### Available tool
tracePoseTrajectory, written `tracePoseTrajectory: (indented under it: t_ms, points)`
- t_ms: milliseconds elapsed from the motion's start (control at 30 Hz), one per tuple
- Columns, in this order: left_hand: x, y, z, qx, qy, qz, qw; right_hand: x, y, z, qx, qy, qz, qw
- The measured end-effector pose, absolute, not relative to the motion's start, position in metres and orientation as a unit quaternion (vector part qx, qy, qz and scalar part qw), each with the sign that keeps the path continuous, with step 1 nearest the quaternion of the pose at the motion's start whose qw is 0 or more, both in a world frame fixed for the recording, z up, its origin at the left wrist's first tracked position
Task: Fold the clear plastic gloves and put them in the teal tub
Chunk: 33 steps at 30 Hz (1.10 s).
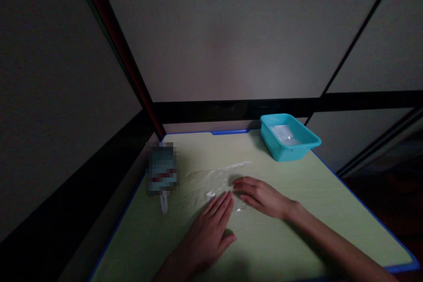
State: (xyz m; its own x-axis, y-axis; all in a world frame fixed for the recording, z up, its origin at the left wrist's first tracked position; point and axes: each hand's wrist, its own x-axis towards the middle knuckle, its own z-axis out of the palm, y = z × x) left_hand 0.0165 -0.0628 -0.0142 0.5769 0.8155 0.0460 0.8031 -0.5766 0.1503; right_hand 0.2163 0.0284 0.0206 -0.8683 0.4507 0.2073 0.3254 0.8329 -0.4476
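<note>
A clear plastic bag or sheet [205,178] lies flat and slightly wrinkled on the pale green tabletop [284,238]. My left hand [211,229] rests at its near edge, fingers stretched out together and thumb apart, the fingertips on the plastic. On the right part of the plastic is my right hand [256,194], palm down with its fingers extended and a little bent. Neither hand has anything in its grasp. The fingertips of both hands nearly meet near the middle of the sheet.
A turquoise plastic basin [289,153] stands at the back right with whitish, clear plastic [284,134] inside. At the left edge is a blurred-out item [162,167] with a white strip or handle [164,202]. Pale panels [224,44] rise behind the blue-edged table.
</note>
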Motion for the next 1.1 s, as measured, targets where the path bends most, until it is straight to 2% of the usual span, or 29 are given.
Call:
tracePoseTrajectory:
  t_ms: [300,600,900,1100]
  points:
    - [0.017,-0.062,-0.016,0.881,0.465,0.05,0.065,0.236,0.003,0.013,-0.178,-0.967,0.169,0.068]
    - [0.017,-0.062,-0.015,0.882,0.461,0.069,0.066,0.242,0.006,0.004,-0.188,-0.969,0.155,0.042]
    - [0.016,-0.063,-0.01,0.876,0.469,0.069,0.091,0.265,0.025,0.009,-0.214,-0.965,0.139,0.069]
    - [0.013,-0.063,-0.008,0.864,0.481,0.115,0.094,0.269,0.047,0.008,-0.218,-0.962,0.135,0.096]
